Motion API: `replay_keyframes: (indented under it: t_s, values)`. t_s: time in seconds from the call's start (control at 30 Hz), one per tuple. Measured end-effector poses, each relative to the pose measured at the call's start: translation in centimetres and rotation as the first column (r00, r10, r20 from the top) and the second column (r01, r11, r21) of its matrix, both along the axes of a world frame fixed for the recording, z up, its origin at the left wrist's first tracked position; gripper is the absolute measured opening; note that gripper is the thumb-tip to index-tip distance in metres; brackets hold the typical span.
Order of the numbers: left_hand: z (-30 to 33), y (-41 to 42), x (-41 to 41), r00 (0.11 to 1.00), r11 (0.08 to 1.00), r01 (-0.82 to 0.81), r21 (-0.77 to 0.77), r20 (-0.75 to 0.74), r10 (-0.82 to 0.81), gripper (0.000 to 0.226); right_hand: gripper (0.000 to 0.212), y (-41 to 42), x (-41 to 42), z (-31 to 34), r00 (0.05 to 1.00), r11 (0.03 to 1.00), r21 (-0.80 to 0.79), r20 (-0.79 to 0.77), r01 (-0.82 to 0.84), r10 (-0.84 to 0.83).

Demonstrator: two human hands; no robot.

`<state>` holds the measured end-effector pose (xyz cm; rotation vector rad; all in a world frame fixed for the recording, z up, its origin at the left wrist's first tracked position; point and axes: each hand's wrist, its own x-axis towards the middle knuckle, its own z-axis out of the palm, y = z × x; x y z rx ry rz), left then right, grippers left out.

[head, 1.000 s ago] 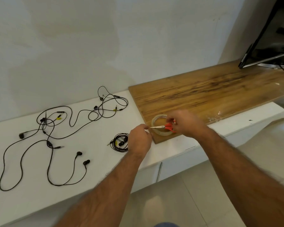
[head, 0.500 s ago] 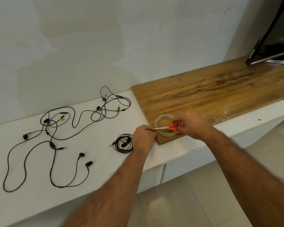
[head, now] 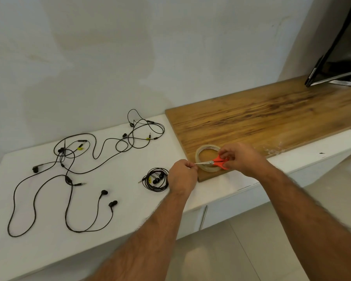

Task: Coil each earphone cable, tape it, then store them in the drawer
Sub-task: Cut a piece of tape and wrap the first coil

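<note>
My right hand (head: 240, 159) gripped the red scissors (head: 218, 162), blades pointing left toward my left hand (head: 182, 176), which pinched something (presumably tape, too clear to see). The coiled earphone (head: 155, 179) lay just left of that hand.

A home living room was indicated: a low white cabinet (head: 109, 199) with drawer fronts (head: 231, 207) was set against a plain painted wall (head: 150, 47), a wooden top (head: 261, 118) was laid over it, a television (head: 336, 49) was stood there, and glossy floor tiles (head: 251, 250) were seen below.
</note>
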<state>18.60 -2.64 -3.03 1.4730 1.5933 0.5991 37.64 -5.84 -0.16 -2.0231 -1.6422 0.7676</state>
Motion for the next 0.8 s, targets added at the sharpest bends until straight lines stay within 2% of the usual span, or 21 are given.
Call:
replay_keyframes:
  t_s: [0.07,0.2,0.3,0.43,0.53,0.63,0.8]
  values:
    - [0.0,-0.1,-0.1,1.000,1.000,0.000,0.008,-0.015,0.000,0.013,0.041,-0.5,0.1,-0.4,0.999,0.999,0.038,0.002,0.038,-0.038]
    - [0.3,-0.7,-0.6,0.999,1.000,0.011,0.018,-0.039,-0.010,0.006,0.038,-0.7,-0.4,-0.8,0.992,0.989,0.081,-0.035,0.126,-0.124]
    - [0.6,-1.1,-1.3,0.998,0.999,0.020,0.028,-0.052,-0.018,0.011,0.037,0.0,-0.9,-0.8,0.977,0.977,0.056,-0.062,0.208,-0.204]
    - [0.7,-1.5,-2.5,0.996,0.998,0.061,0.026,-0.066,-0.059,0.009,0.034,1.2,-2.4,-0.5,0.964,0.964,0.017,0.021,0.267,-0.267]
    - [0.6,-1.6,-3.1,0.998,0.998,0.056,0.008,-0.040,-0.056,0.008,0.031,1.8,-3.2,-0.3,0.962,0.962,-0.004,0.014,0.273,-0.273]
    - [0.7,-1.4,-3.4,0.999,0.999,0.017,-0.034,0.031,-0.016,0.009,0.028,1.7,-3.1,-0.4,0.940,0.950,-0.015,-0.140,0.312,-0.311]
    - [0.4,-1.4,-3.2,0.997,0.994,0.023,-0.106,0.077,-0.015,0.010,0.026,0.4,-2.1,-0.2,0.831,0.901,0.019,-0.395,0.434,-0.391]
